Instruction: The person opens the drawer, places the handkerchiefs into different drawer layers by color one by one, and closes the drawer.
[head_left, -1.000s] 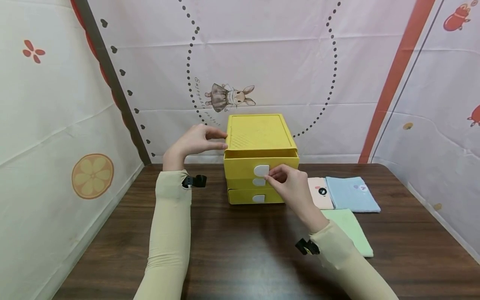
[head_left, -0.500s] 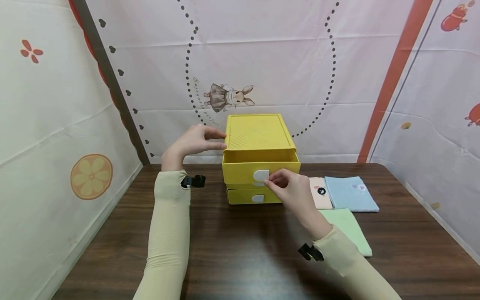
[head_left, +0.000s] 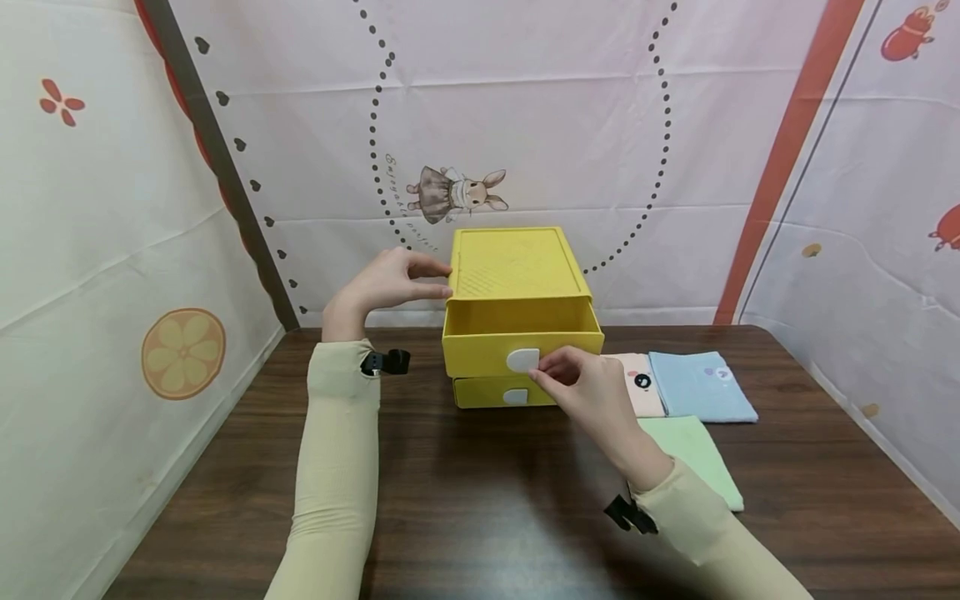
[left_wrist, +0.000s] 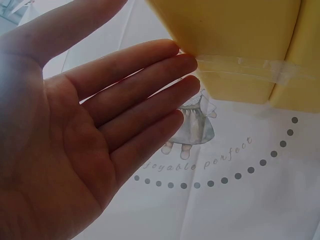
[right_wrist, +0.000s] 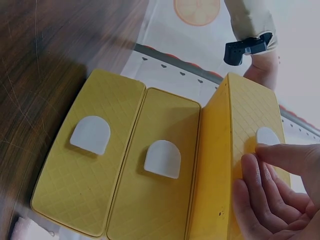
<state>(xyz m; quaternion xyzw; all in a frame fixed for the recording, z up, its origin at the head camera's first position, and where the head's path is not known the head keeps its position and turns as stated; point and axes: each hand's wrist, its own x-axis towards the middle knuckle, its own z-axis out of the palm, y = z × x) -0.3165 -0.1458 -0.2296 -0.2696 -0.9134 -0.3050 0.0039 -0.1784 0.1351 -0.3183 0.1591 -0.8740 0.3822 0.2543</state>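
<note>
A yellow three-drawer cabinet [head_left: 517, 262] stands at the back of the table. Its top drawer [head_left: 480, 357] is pulled out partway, and bare yellow walls show inside. The right hand [head_left: 592, 396] pinches the edge of that drawer's white handle [head_left: 522, 360] between thumb and fingers. In the right wrist view, the middle drawer [right_wrist: 155, 200] and bottom drawer [right_wrist: 75, 185] are closed, each with a white tab. The left hand [head_left: 390, 279] has its fingertips against the cabinet's upper left side. In the left wrist view its fingers [left_wrist: 135, 85] lie straight beside the yellow wall.
Right of the cabinet lie folded cloths: a pink one [head_left: 637, 387] with a face print, a blue one [head_left: 701, 387] and a green one [head_left: 693, 458]. They rest on the dark wooden table [head_left: 465, 517]. A printed white curtain [head_left: 525, 108] hangs behind.
The right hand has drawn the top drawer farther out toward the person, so more of its inside shows and it now covers the middle drawer in the head view. The left hand stays put.
</note>
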